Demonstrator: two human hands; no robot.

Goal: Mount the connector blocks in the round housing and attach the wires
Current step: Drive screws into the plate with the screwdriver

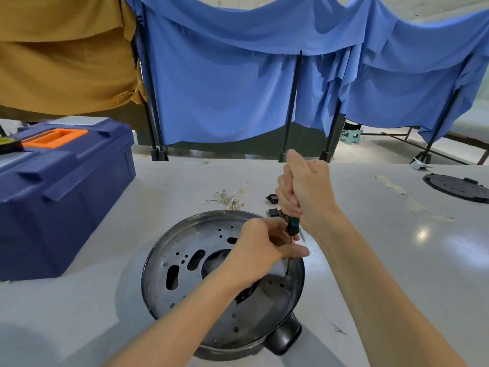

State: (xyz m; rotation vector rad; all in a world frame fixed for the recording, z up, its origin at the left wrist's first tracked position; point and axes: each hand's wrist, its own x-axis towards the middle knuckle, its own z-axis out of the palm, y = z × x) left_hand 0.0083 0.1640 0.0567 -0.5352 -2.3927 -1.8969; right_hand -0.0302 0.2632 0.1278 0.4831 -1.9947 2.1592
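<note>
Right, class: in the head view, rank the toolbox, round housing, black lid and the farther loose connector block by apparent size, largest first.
toolbox and round housing: about alike, toolbox cropped by the frame
black lid, farther off
connector block

left hand [260,250]: bare, back of hand showing
right hand [307,192]: bare, knuckles and thumb showing
left forearm [185,313]: bare up to frame edge
right forearm [383,287]: bare up to frame edge
arms seen: 2
</note>
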